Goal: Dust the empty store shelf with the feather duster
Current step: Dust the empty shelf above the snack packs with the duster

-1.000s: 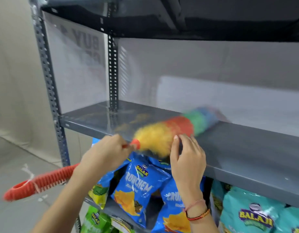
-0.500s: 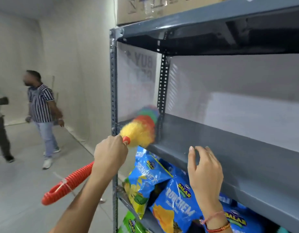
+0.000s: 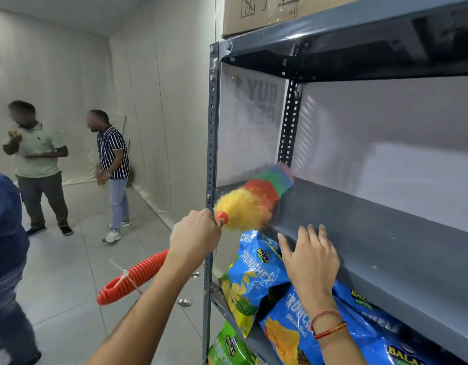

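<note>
The feather duster [image 3: 254, 198] has a fluffy yellow, red, green and blue head and a ribbed orange handle. My left hand [image 3: 194, 237] is closed around the handle just below the head. The head lies blurred on the left end of the bare grey shelf [image 3: 380, 230], close to the corner post. My right hand [image 3: 310, 256] rests with spread fingers on the shelf's front edge, to the right of the duster.
Blue and green snack bags [image 3: 254, 277] fill the shelf below. A cardboard box [image 3: 256, 14] sits on the top shelf. Two people [image 3: 111, 164] stand on the tiled floor at the far left, and a third person's blue sleeve [image 3: 3, 227] is at the left edge.
The duster head has swept from the middle of the shelf to its left end. My view turned left, bringing the room and people into sight. My right hand stayed on the shelf edge.
</note>
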### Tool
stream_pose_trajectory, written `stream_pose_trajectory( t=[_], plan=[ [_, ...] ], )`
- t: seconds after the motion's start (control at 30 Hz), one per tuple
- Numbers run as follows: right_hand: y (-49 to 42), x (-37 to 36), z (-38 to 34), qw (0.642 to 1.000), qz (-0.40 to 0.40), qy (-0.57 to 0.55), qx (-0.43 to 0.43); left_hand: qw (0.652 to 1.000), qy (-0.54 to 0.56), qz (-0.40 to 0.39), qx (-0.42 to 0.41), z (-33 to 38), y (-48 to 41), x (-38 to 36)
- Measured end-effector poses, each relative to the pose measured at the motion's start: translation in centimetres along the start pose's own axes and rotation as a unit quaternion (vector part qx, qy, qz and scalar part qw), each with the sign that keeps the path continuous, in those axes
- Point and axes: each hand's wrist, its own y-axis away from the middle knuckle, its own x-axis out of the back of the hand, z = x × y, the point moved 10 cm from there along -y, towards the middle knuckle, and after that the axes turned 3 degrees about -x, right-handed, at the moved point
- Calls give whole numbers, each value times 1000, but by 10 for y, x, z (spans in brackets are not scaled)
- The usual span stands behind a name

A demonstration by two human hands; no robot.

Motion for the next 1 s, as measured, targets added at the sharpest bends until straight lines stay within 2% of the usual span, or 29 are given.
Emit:
stream_pose_trajectory(
  t=[0.1,0.2,0.27,0.33,0.4,0.43,0.5,0.53,0.57,0.63,0.73,0.77,0.83,0.9,0.93,1.0],
  plan=[
    [-6,-3,0,1000,-20,-17,-2,994,74,-74,-27,5,2,-14],
    [-13,-1,-1,999,-34,-42,5,964,183,-178,-78,12,7,-29],
    [-15,3,1,998,-26,-65,-2,953,195,-205,-106,12,8,-30],
    [-15,10,3,995,5,-95,-11,952,186,-222,-98,4,5,-29],
    [-14,16,4,992,34,-122,-18,964,161,-206,-41,-11,-1,-25],
    [-14,18,4,991,38,-128,-21,977,132,-169,-8,-18,-4,-19],
    [-16,19,4,991,39,-129,-23,999,-3,-30,19,-20,-9,7],
    [-16,19,3,991,39,-126,-20,998,-53,30,11,-14,-7,18],
    [-16,19,2,992,40,-123,-14,996,-57,67,3,-9,-5,23],
    [-17,17,0,992,38,-122,-3,999,10,42,-3,-14,-7,19],
    [-20,13,-1,993,19,-117,7,992,91,-89,18,-31,-12,-8],
    [-21,12,-3,993,15,-118,9,990,91,-105,37,-38,-15,-13],
    [-24,10,-6,993,8,-119,15,994,49,-71,69,-50,-20,-10],
    [-24,9,-10,991,8,-129,23,998,-21,0,53,-47,-25,2],
    [-25,8,-13,990,11,-136,28,999,-26,10,36,-44,-27,4],
    [-25,6,-19,988,16,-151,36,1000,7,-22,8,-42,-29,-2]
  ],
)
